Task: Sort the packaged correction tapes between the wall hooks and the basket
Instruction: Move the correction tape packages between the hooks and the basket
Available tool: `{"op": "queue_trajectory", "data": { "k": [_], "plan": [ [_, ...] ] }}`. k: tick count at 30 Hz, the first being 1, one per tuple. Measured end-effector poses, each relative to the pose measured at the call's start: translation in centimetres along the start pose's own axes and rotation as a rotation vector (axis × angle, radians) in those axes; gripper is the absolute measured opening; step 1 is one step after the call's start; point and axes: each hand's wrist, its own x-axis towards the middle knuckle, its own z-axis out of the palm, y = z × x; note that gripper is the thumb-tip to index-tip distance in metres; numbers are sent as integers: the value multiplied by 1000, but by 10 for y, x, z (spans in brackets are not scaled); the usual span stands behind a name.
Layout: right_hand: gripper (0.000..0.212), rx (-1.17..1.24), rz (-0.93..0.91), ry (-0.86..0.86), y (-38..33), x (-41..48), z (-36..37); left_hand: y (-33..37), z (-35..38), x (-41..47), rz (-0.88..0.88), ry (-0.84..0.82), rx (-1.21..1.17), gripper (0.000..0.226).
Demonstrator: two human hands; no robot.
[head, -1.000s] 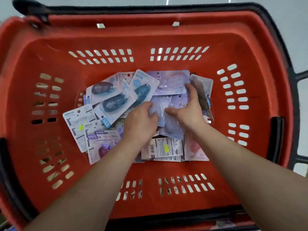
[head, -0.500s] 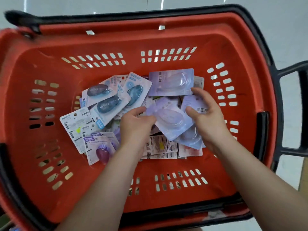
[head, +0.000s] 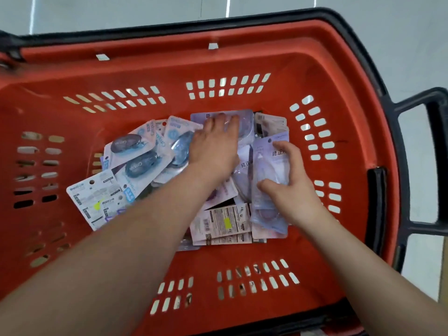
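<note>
— Head view, entry one: where are the packaged correction tapes [head: 242,166]?
— I log them as a loose heap on the bottom of the red basket [head: 315,69], all inside its walls. Blue-carded packs [head: 139,161] with dark oval bodies lie at the left of the heap, face up and overlapping. A white-backed pack [head: 97,197] with a yellow mark lies nearest the left wall. A barcode-side pack [head: 223,221] with a yellow sticker lies on the near edge, on top of others.
— Left hand?
— Left hand [head: 213,149] reaches to the far side of the heap, released. Its fingers [head: 218,122] lie stretched out on a lilac pack [head: 244,124] lying flat there. They are blurred, so I cannot tell whether they press or only touch.
— Right hand?
— Right hand [head: 295,190] is grasping a pale lilac pack [head: 269,166] at the right of the heap. The thumb [head: 266,187] lies on the clear blister and the fingers curl over the pack's right edge. The pack overlaps those under it. Whether it is lifted clear of them I cannot tell.
— Surroundings?
— The basket has a black rim and a black handle [head: 424,225] on its right side. Grey floor [head: 121,15] shows beyond it. Both forearms come in over the basket's near wall.
</note>
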Motion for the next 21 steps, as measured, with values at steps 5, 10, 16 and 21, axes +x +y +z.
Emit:
{"op": "queue_trajectory", "data": {
  "k": [5, 10, 16, 21],
  "plan": [
    [64, 35, -7, 36, 4, 13, 4, 6, 4, 12, 93, 123, 354, 60],
    [39, 111, 39, 47, -2, 11, 13, -4, -8, 15, 128, 28, 157, 63],
    [37, 226, 108, 147, -17, 9, 10, -16, -30, -30, -14, 129, -218, 56],
    [26, 349, 138, 18, -21, 8, 22, 10, -37, -81, -317, -60, -792, 52]
  ]
}}
